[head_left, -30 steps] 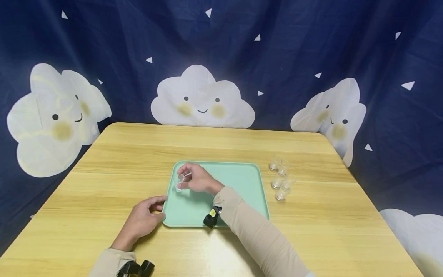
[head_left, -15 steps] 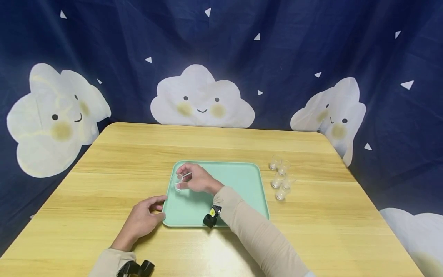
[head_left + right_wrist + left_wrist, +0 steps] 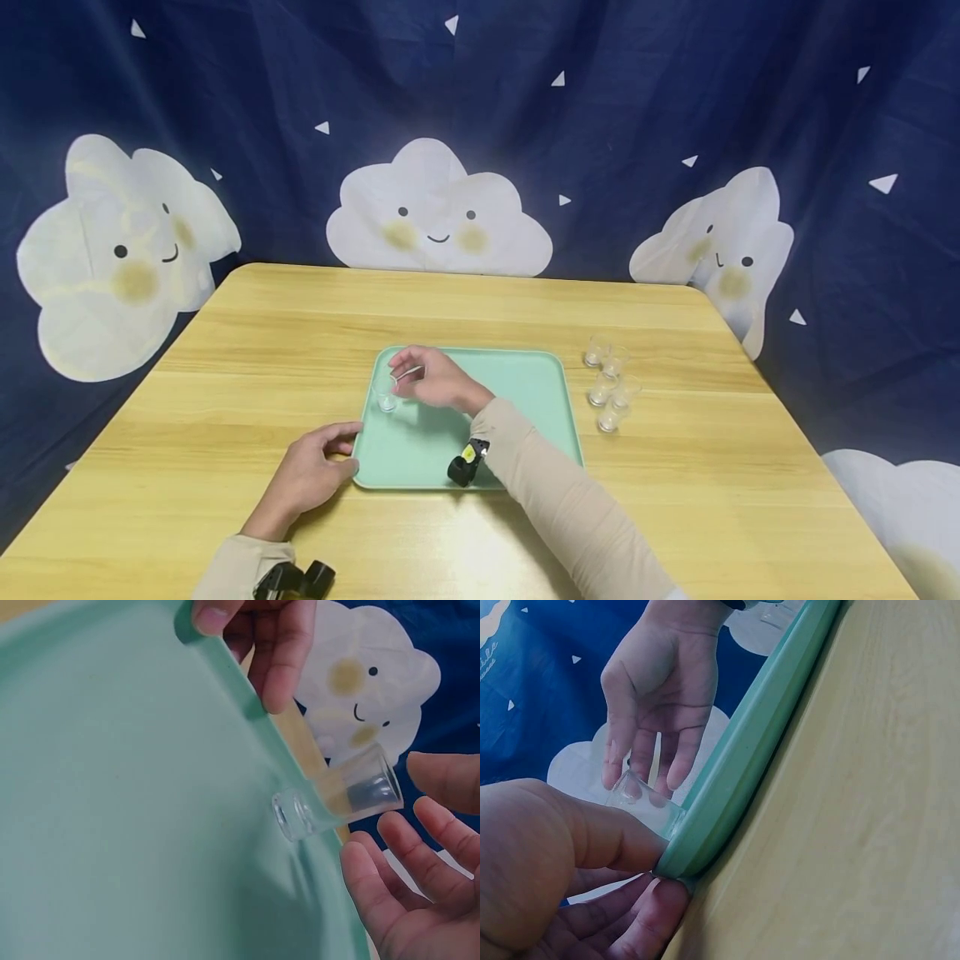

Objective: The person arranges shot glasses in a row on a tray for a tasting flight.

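A small clear shot glass (image 3: 386, 402) stands upright on the left part of the mint-green tray (image 3: 517, 400). Just beside it is my right hand (image 3: 438, 379). In the right wrist view the fingers (image 3: 367, 881) are spread, with a gap between them and the glass (image 3: 349, 791). My left hand (image 3: 307, 471) grips the tray's left side near the front corner. The left wrist view shows its thumb (image 3: 622, 836) at the rim and the other fingers curled below the edge.
Several more clear shot glasses (image 3: 611, 379) stand grouped on the wooden table (image 3: 675, 467), right of the tray. A dark blue curtain (image 3: 285, 75) with smiling clouds hangs behind the table.
My right hand has let go of the shot glass and drawn back slightly to the right, its fingers opening. The glass stays on the tray. My left hand has not moved.
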Motion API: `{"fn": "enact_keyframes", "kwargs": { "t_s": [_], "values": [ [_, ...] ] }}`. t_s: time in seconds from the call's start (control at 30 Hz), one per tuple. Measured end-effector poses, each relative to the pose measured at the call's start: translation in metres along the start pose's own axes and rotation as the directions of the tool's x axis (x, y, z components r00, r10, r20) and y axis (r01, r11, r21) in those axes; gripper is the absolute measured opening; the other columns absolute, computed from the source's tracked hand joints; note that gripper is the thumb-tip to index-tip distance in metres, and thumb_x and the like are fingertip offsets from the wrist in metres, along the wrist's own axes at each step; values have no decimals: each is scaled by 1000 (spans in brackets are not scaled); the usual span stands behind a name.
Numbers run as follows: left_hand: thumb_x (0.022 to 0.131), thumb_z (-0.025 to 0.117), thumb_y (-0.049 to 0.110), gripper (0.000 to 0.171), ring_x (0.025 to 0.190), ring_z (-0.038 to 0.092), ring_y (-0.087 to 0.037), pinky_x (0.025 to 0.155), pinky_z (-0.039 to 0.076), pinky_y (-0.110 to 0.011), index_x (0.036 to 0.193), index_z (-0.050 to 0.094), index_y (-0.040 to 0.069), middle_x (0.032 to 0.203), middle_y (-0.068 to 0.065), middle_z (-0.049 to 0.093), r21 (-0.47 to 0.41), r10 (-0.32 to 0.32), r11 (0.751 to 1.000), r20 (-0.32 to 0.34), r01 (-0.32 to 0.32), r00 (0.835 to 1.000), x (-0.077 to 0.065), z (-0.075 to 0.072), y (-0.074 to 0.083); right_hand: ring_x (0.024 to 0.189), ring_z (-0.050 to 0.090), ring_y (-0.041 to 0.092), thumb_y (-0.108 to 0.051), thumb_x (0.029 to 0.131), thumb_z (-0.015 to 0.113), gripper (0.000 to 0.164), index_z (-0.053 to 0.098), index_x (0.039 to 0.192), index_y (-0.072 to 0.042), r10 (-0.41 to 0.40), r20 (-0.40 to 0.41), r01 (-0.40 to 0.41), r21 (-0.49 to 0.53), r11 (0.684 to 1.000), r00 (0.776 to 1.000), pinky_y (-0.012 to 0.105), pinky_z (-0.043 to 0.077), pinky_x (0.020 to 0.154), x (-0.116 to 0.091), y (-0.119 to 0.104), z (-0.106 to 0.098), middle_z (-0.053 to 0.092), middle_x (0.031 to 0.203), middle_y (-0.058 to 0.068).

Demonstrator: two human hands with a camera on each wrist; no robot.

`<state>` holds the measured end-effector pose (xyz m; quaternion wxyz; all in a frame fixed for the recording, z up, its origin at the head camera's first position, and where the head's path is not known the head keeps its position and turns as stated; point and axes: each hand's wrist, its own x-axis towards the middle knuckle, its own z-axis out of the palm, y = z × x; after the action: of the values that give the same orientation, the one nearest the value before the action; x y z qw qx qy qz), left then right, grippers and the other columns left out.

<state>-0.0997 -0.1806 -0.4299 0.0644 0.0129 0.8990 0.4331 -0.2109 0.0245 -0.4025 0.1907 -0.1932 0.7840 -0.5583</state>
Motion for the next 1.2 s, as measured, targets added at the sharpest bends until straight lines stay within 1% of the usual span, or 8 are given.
{"fn": "enact_keyframes", "kwargs": {
  "t_s": [0.17, 0.27, 0.4, 0.47, 0.57, 0.7, 0.87, 1.2],
  "values": [
    [81, 69, 5, 50, 97, 59, -22, 77, 45, -35, 130, 61, 3, 100, -6, 66, 3, 4, 1000, 3, -4, 1000, 1, 0, 1, 97, 62, 18, 0, 87, 63, 35, 58, 122, 1, -24, -7, 25, 22, 999, 1000, 30, 49, 83, -3, 2, -10, 63, 112, 12],
    [81, 69, 5, 50, 97, 59, -22, 77, 45, -35, 130, 60, 3, 101, -6, 66, 5, 6, 1000, 6, -6, 1000, 2, 0, 2, 102, 61, 22, 0, 90, 59, 35, 57, 125, 4, -17, -7, 18, 88, 996, 1000, 32, 50, 86, -5, 2, -15, 62, 114, 15],
    [81, 70, 6, 50, 97, 59, -22, 76, 45, -35, 130, 60, 3, 101, -5, 65, 8, 6, 1000, 9, -6, 1000, 3, 0, 2, 112, 58, 33, 5, 92, 51, 37, 52, 130, 7, 11, 4, -12, 194, 981, 1000, 39, 49, 91, -9, 2, -23, 56, 123, 24],
    [81, 70, 6, 50, 97, 59, -22, 76, 45, -35, 130, 60, 3, 101, -5, 65, 7, 3, 1000, 9, -3, 1000, 3, 0, 2, 116, 54, 38, 5, 93, 47, 39, 49, 132, 8, 16, 15, -19, 229, 973, 1000, 43, 47, 94, -11, 2, -27, 53, 127, 28],
    [80, 70, 7, 51, 97, 59, -23, 76, 45, -35, 130, 60, 2, 102, -5, 65, 10, 6, 1000, 9, -6, 1000, 3, 0, 2, 118, 52, 42, 3, 96, 42, 39, 46, 134, 9, 20, 17, -24, 257, 966, 1000, 45, 44, 97, -15, 3, -34, 50, 131, 29],
    [81, 69, 7, 51, 97, 58, -22, 78, 45, -36, 131, 60, 4, 102, -5, 65, 14, -8, 1000, 11, 7, 1000, 2, 0, 1, 118, 51, 43, -5, 99, 44, 38, 46, 134, 10, 16, 2, -16, 272, 962, 1000, 45, 44, 98, -20, 3, -41, 51, 130, 29],
    [81, 67, 7, 51, 99, 58, -22, 79, 44, -36, 131, 59, 6, 103, -6, 65, 8, -27, 1000, 13, 27, 1000, 1, 0, 2, 118, 52, 44, -7, 100, 44, 38, 45, 133, 13, -4, -21, 9, 261, 965, 1000, 46, 44, 97, -28, 2, -52, 50, 129, 32],
    [81, 68, 7, 51, 99, 58, -23, 79, 44, -36, 131, 59, 5, 103, -6, 66, -5, -24, 1000, 11, 24, 1000, 0, 0, 0, 115, 54, 43, -9, 100, 46, 35, 48, 128, 10, -24, -105, 49, 244, 968, 994, 45, 45, 97, -49, 8, -75, 51, 128, 32]
  ]
}}
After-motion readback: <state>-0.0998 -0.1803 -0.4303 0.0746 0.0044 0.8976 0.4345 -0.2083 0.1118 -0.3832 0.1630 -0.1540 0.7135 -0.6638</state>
